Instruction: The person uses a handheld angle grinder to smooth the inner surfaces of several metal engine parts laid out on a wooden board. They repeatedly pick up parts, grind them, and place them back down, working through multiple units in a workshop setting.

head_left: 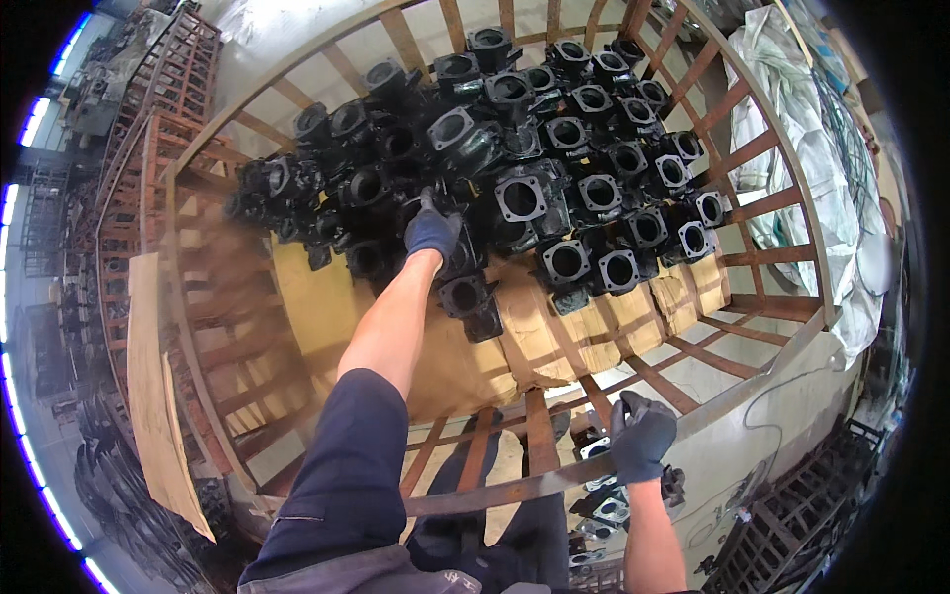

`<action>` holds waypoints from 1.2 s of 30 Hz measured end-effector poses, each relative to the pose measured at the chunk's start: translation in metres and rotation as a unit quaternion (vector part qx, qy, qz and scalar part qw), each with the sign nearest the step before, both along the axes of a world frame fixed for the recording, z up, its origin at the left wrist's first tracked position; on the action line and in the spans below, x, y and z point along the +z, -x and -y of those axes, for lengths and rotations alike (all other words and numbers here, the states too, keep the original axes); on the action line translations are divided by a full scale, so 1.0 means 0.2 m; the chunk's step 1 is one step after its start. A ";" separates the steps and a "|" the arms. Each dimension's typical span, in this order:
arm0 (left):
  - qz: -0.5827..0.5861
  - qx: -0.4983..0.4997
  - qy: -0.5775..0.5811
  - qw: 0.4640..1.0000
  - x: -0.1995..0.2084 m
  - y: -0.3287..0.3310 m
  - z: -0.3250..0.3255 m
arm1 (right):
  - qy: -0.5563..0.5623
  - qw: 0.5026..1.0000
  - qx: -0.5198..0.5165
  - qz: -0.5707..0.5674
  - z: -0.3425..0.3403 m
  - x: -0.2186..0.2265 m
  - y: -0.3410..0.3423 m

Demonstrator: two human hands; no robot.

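Note:
Reaching far into the rusty crate, my left hand (432, 234) wears a dark blue glove and has its fingers curled onto a black metal casting (461, 255) in the pile; its fingertips are partly hidden. Many similar black castings (521, 199) with square flanges and round bores are heaped around it. A single casting (470, 297) sits at the near edge of the heap, just below my hand. My right hand (641, 436), in a dark grey glove, is closed over the crate's near rim (534, 487).
Brown cardboard (435, 366) lines the crate floor. Outside, several grey metal parts (606, 510) lie beyond the near rim. A cardboard strip (153, 396) stands at left, next to another rusty crate (129, 188). White sheeting (782, 148) hangs at right, above a dark rack (792, 505).

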State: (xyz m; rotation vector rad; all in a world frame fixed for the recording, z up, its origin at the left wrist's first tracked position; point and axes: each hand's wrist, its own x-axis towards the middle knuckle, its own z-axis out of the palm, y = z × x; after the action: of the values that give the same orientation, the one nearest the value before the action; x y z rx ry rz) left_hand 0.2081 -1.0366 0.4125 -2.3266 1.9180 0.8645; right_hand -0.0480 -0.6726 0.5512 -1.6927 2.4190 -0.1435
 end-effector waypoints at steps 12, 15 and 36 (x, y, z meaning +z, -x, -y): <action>0.025 0.017 0.164 0.986 -0.35 -0.21 0.11 | -0.035 0.999 0.018 0.015 0.08 0.00 -0.02; -0.144 0.077 0.087 0.983 -0.05 -0.19 -0.11 | -0.020 1.000 0.013 0.016 0.02 0.00 0.03; -0.218 0.358 0.147 0.896 1.46 -0.73 -1.71 | -0.107 0.970 0.216 -0.009 1.87 -0.41 -0.19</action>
State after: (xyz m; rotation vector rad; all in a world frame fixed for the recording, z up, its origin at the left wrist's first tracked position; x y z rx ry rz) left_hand 0.3540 -0.6950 0.7051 -3.3571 1.3171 1.3026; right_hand -0.0104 -1.0460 0.4689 -2.0622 1.9309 0.1880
